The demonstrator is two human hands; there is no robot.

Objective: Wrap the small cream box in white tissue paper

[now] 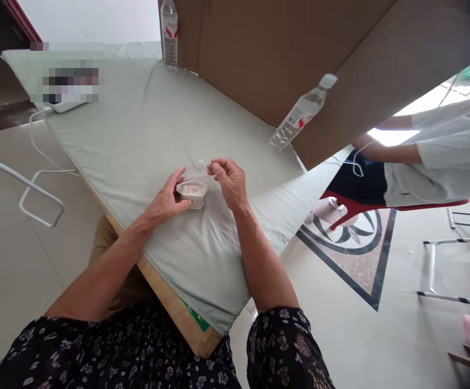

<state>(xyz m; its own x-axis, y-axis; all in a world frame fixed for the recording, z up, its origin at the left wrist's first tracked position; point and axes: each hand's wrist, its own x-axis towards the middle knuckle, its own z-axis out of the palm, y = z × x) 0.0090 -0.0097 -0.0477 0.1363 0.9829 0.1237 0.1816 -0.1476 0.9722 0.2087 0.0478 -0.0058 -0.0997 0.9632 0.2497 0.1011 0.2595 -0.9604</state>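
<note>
A: In the head view, where is the box?

B: It seems to rest on the cloth, between the hands. The left hand curls round its side, thumb at the front, probably to keep it from sliding.

A: And the right hand?

B: Just beside it, thumb and fingertips nearly together; whether they pinch anything, one cannot tell.

A: Why the far bottle and near bottle?

B: Both stand close against the cardboard, perhaps bracing it.
</note>
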